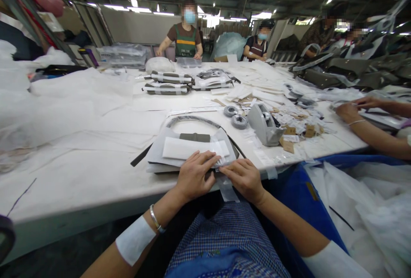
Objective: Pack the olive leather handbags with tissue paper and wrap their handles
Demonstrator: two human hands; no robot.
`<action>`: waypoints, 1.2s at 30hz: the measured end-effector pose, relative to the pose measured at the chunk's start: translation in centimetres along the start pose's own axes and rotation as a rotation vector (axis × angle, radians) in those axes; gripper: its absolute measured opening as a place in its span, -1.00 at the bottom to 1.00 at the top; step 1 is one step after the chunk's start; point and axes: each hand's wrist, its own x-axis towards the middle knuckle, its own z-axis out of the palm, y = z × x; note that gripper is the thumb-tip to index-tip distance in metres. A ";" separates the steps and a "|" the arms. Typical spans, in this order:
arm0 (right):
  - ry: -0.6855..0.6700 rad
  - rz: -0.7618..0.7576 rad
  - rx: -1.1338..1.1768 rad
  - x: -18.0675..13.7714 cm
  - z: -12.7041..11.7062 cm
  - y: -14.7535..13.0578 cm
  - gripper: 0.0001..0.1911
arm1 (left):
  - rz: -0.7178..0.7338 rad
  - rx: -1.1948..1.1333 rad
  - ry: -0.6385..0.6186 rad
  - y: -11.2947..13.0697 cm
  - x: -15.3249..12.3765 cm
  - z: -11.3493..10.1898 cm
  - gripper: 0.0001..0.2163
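A flat grey bag (192, 139) with a looped strap lies near the front edge of the white table (80, 171). It is wrapped in clear plastic, with a white paper sheet (186, 148) on top. My left hand (194, 175) rests on the wrap's near edge, fingers spread and pressing down. My right hand (245, 178) lies beside it at the wrap's near right corner, fingers curled down onto the plastic film. A strip of clear tape (228, 190) hangs over the table edge between my hands.
A grey tape dispenser (265, 124) stands to the right, with two tape rolls (236, 117) behind it. Paper tags and cards litter the right side. Wrapped bags (168, 83) are stacked farther back. Another person's arms (372, 130) reach in at right; other people stand at the far end.
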 end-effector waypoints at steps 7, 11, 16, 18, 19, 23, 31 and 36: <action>0.063 -0.015 0.040 -0.7 0.5 0.2 -0.75 | 0.038 0.082 0.125 -0.6 0.0 1.4 -0.68; 0.069 -0.018 0.065 -0.7 0.6 0.3 -0.74 | 0.072 0.139 0.168 -0.9 -0.1 2.1 -0.68; 0.052 -0.015 0.071 -0.8 0.6 0.4 -0.71 | 0.085 0.179 0.191 -0.8 0.0 2.1 -0.70; 0.036 -0.018 0.091 -1.3 0.3 0.6 -0.69 | 0.089 0.188 0.202 -0.7 0.1 2.1 -0.71; 0.026 -0.017 0.108 -1.8 0.0 0.7 -0.67 | 0.090 0.191 0.210 -0.7 0.1 2.2 -0.72; -0.050 0.001 0.158 -4.6 -1.0 1.0 -0.55 | 0.102 0.185 0.246 -0.8 0.1 2.4 -0.72; -0.093 -0.094 0.151 -7.4 0.4 -0.2 -0.41 | 0.109 0.222 0.301 -0.5 -0.2 2.6 -0.74; 0.080 -0.218 0.163 -9.3 5.5 2.0 -0.43 | 0.135 0.331 0.371 -1.3 -0.2 3.9 -0.80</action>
